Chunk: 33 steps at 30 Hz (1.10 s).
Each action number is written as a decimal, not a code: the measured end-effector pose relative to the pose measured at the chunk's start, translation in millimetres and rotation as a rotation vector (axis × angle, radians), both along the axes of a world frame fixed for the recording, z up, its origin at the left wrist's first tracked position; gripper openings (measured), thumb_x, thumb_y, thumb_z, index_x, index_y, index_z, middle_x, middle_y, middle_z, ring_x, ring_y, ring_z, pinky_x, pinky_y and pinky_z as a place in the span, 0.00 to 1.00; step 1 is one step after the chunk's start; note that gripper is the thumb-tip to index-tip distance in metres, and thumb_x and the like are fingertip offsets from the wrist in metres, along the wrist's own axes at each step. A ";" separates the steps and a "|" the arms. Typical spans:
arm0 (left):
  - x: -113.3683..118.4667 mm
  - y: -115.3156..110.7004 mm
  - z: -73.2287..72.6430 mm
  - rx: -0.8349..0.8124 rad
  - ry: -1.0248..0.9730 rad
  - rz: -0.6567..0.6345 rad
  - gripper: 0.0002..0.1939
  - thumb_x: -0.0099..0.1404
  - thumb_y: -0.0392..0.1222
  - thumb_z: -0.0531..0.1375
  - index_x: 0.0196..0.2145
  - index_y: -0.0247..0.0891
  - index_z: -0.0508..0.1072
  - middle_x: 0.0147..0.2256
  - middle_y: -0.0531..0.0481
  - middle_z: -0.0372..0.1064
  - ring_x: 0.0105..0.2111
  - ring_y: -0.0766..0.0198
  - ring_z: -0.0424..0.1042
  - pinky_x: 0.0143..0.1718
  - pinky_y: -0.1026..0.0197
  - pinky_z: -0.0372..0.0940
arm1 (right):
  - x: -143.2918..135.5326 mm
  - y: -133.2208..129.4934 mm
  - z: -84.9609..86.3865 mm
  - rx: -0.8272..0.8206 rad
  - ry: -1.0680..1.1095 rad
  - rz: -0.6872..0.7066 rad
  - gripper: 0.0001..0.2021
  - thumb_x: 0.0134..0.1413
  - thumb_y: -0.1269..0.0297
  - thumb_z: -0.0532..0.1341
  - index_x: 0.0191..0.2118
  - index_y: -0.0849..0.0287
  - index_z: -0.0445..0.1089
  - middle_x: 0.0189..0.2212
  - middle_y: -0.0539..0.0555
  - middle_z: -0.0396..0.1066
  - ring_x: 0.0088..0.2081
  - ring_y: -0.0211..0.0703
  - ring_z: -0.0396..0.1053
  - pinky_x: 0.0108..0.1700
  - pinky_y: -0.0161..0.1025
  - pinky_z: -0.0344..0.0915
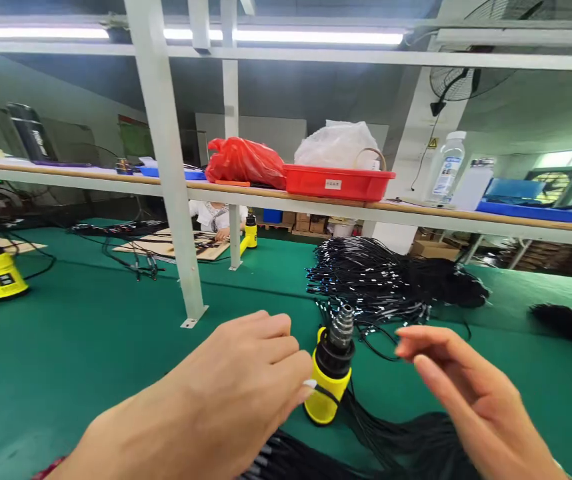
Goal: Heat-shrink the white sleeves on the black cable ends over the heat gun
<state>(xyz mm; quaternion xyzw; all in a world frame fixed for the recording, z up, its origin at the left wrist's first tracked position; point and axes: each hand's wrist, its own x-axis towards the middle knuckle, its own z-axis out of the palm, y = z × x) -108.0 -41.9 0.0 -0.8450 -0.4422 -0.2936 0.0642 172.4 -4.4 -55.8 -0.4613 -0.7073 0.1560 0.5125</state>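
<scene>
Pinched in the left hand [246, 387] is a thin black wire [327, 393], right beside the yellow-and-black tool [330, 377], right hand [466, 387] open, empty.

Left hand [246, 387]: curled, fingertips pinching a thin black wire [327, 393] beside the yellow-and-black cylindrical tool with a metal tip [333, 373]
Right hand [471, 393]: fingers spread, holding nothing — just right of the tool
Green table mat [91, 347]: heaped black cable bundles [391, 280] behind
Shelf [416, 210]: red plastic tray [339, 181] — clear bottle [449, 167]
</scene>
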 end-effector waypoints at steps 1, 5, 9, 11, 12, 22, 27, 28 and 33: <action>8.9 2.2 5.3 -0.041 0.019 -0.057 0.16 0.67 0.51 0.56 0.23 0.45 0.69 0.25 0.53 0.69 0.32 0.60 0.71 0.48 0.58 0.68 | -6.3 -9.0 13.2 -0.013 -0.036 0.083 0.14 0.58 0.52 0.58 0.46 0.50 0.71 0.40 0.54 0.76 0.42 0.48 0.74 0.42 0.37 0.73; 38.2 10.4 23.4 -0.084 0.087 -0.191 0.15 0.70 0.46 0.52 0.26 0.45 0.71 0.28 0.53 0.69 0.34 0.60 0.70 0.53 0.55 0.64 | -16.4 -22.5 44.0 -0.244 -0.150 0.476 0.12 0.64 0.53 0.52 0.47 0.49 0.67 0.39 0.54 0.74 0.40 0.46 0.72 0.40 0.39 0.72; 50.5 22.5 26.4 0.069 0.189 -0.198 0.15 0.72 0.40 0.48 0.33 0.45 0.72 0.29 0.55 0.70 0.30 0.62 0.69 0.51 0.55 0.63 | -12.2 -0.8 48.9 -0.354 -0.099 0.536 0.12 0.68 0.56 0.49 0.37 0.54 0.63 0.28 0.48 0.67 0.30 0.37 0.64 0.33 0.33 0.65; 49.9 31.6 20.7 0.112 0.188 -0.180 0.16 0.72 0.38 0.46 0.36 0.45 0.72 0.30 0.56 0.70 0.30 0.63 0.69 0.49 0.57 0.63 | -10.0 14.2 46.0 -0.311 -0.084 0.481 0.13 0.67 0.56 0.51 0.33 0.56 0.62 0.27 0.47 0.63 0.29 0.36 0.59 0.30 0.32 0.60; 48.6 36.7 16.6 0.107 0.170 -0.156 0.16 0.73 0.39 0.46 0.37 0.45 0.72 0.30 0.56 0.70 0.30 0.63 0.69 0.46 0.59 0.63 | -9.4 21.1 44.1 -0.286 -0.077 0.454 0.13 0.66 0.56 0.52 0.31 0.56 0.61 0.27 0.47 0.62 0.29 0.36 0.58 0.30 0.32 0.58; 42.8 74.9 -14.2 -0.224 -0.030 0.050 0.18 0.71 0.49 0.49 0.25 0.40 0.64 0.23 0.57 0.60 0.26 0.65 0.60 0.26 0.64 0.54 | -14.6 59.8 32.5 -0.232 -0.103 0.293 0.13 0.59 0.61 0.58 0.26 0.56 0.56 0.23 0.44 0.56 0.25 0.34 0.53 0.25 0.31 0.52; 49.1 85.0 -14.6 -0.355 -0.199 0.047 0.21 0.71 0.52 0.47 0.24 0.39 0.63 0.23 0.58 0.58 0.24 0.67 0.58 0.25 0.65 0.53 | -13.8 76.2 26.2 -0.216 -0.145 0.232 0.14 0.58 0.58 0.59 0.25 0.56 0.56 0.22 0.44 0.56 0.23 0.34 0.51 0.24 0.31 0.51; 50.1 87.2 -14.8 -0.375 -0.221 0.037 0.22 0.71 0.52 0.46 0.24 0.39 0.63 0.23 0.57 0.58 0.25 0.67 0.58 0.26 0.65 0.53 | -14.0 78.5 25.6 -0.212 -0.149 0.226 0.14 0.58 0.58 0.59 0.25 0.56 0.56 0.22 0.44 0.56 0.23 0.34 0.51 0.23 0.31 0.51; 54.0 96.6 -17.2 -0.396 -0.307 0.029 0.23 0.72 0.51 0.45 0.23 0.39 0.65 0.22 0.57 0.60 0.24 0.67 0.59 0.27 0.64 0.53 | -15.6 84.7 24.6 -0.203 -0.163 0.205 0.14 0.57 0.59 0.59 0.25 0.56 0.55 0.21 0.44 0.55 0.23 0.34 0.50 0.23 0.31 0.51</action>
